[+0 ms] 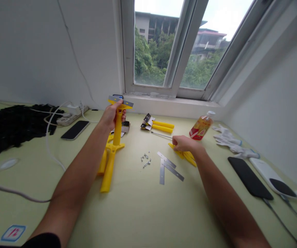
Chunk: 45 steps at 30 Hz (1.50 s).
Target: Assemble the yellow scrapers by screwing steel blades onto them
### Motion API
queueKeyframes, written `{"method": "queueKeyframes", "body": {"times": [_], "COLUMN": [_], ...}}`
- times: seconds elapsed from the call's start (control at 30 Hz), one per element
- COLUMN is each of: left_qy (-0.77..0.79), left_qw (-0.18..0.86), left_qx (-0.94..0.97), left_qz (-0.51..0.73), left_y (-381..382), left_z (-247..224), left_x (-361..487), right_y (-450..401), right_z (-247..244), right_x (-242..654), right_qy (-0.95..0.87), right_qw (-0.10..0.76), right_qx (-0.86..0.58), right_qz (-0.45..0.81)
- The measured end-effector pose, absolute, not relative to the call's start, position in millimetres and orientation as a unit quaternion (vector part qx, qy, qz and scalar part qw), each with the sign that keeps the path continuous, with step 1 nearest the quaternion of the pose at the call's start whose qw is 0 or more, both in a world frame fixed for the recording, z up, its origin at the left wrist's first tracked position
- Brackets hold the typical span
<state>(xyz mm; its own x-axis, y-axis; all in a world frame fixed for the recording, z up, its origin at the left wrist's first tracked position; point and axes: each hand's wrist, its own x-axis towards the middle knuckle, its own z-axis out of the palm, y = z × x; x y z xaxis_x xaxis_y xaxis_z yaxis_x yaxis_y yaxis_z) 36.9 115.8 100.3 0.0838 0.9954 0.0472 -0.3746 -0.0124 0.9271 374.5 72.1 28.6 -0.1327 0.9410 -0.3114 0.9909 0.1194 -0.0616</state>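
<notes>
Left hand (111, 117): fingers wrapped around an upright yellow scraper (118, 132)
Right hand (183, 143): fingers pressed together over yellow plastic pieces (186, 155)
Between them: steel nuts (145, 160), steel blades (169, 167)

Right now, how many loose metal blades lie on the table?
3, beside the small nuts: the upper blade, the upright blade, the lower slanted blade. More may be hidden.

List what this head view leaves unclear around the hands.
Head view:
- Yellow plastic pieces under the right hand: shapes hidden by the hand.
- Dark flat object behind the yellow plastic scraper in the left hand: mostly hidden by the scraper.
- Small silver metal nuts: too small for detail.
- Black card packet: partly hidden by the left hand and scraper.
</notes>
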Motion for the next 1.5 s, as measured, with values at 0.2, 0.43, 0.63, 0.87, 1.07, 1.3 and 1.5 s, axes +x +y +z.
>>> {"method": "queueKeyframes", "body": {"times": [0.2, 0.43, 0.63, 0.87, 1.07, 1.3, 1.5], "left_qy": [0.356, 0.353, 0.367, 0.386, 0.370, 0.364, 0.355], "left_qw": [0.583, 0.580, 0.588, 0.607, 0.658, 0.698, 0.698], "left_qx": [0.418, 0.410, 0.416, 0.514, 0.554, 0.559, 0.589], "left_qz": [0.599, 0.609, 0.588, 0.468, 0.351, 0.259, 0.201], "left_y": [117.7, 119.7, 115.8, 101.8, 83.5, 73.0, 71.6], "left_z": [109.8, 112.3, 108.7, 87.0, 72.4, 57.3, 44.3], "left_x": [13.3, 0.5, 19.1, 71.0, 104.0, 121.4, 126.3], "right_y": [72.6, 75.4, 71.2, 55.6, 31.0, 21.9, 25.5], "right_z": [23.2, 23.2, 41.1, 73.7, 106.1, 117.8, 116.7], "right_x": [370.4, 366.7, 361.4, 367.8, 369.6, 375.4, 381.3], "right_qy": [0.743, 0.765, 0.795, 0.796, 0.791, 0.740, 0.779], "right_qw": [0.096, 0.063, 0.005, -0.178, -0.294, -0.379, -0.307], "right_qx": [0.649, 0.623, 0.586, 0.551, 0.515, 0.517, 0.521], "right_qz": [-0.132, -0.153, -0.155, -0.173, -0.151, -0.204, -0.163]}}
